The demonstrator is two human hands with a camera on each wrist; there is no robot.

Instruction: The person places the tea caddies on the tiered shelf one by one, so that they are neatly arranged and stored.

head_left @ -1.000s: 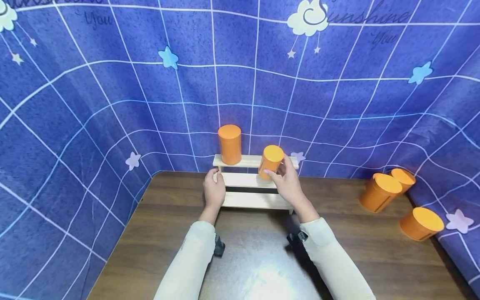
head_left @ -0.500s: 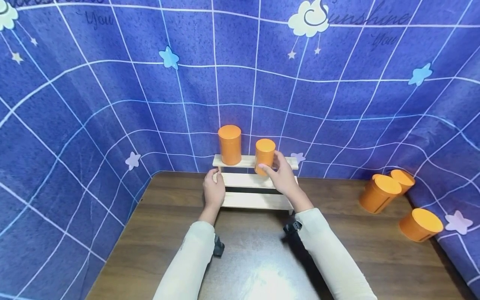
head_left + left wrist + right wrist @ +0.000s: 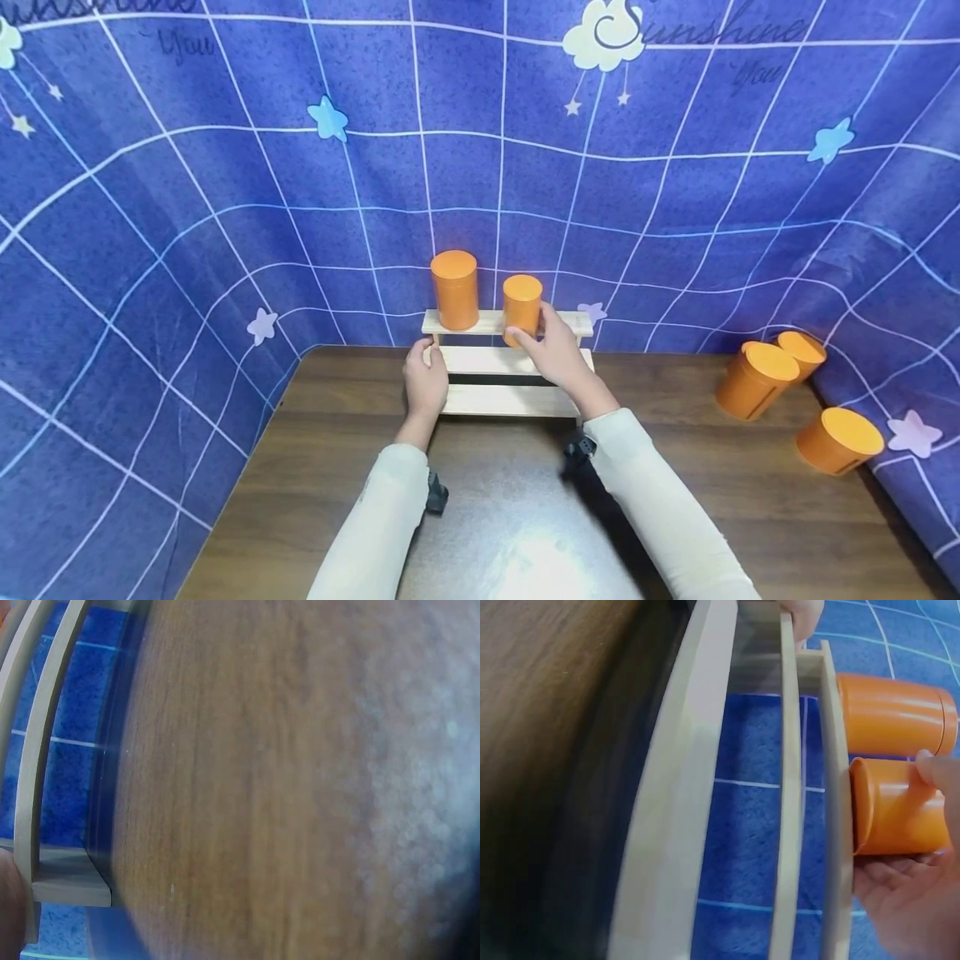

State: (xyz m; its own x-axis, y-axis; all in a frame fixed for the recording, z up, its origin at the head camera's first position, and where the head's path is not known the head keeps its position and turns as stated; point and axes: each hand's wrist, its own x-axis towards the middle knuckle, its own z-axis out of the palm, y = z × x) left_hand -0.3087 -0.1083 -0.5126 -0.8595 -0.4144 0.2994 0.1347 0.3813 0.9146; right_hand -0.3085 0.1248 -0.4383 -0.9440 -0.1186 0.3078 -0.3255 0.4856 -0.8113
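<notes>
The fingers (image 3: 525, 339) of the right hand (image 3: 558, 358) curl round the lower part of an orange can (image 3: 522, 305), thumb on its near left side and the other fingers on its right; the right wrist view shows a fingertip (image 3: 935, 766) lying on the can's (image 3: 900, 804) side and the palm under it. The can stands upright on the top step of a small wooden rack (image 3: 510, 367), its base on the plank. The left hand (image 3: 425, 385) grips the rack's left end at the middle step, fingers bent over the edge; the left wrist view gives only a sliver of that hand at its border, so how tightly the fingers press cannot be told there.

Nearest the viewer lies the dark brown tabletop (image 3: 487, 517), with both pale sleeves reaching across it. The rack sits at the tabletop's far edge. On its top step, just to the left of the held can and apart from it, stands a second orange can (image 3: 454, 289), a little taller in view. Well off to the right, three more orange cans (image 3: 783, 387) stand by the tabletop's right edge. Behind everything hangs a blue cloth (image 3: 225, 167) with white grid lines, stars and clouds.
</notes>
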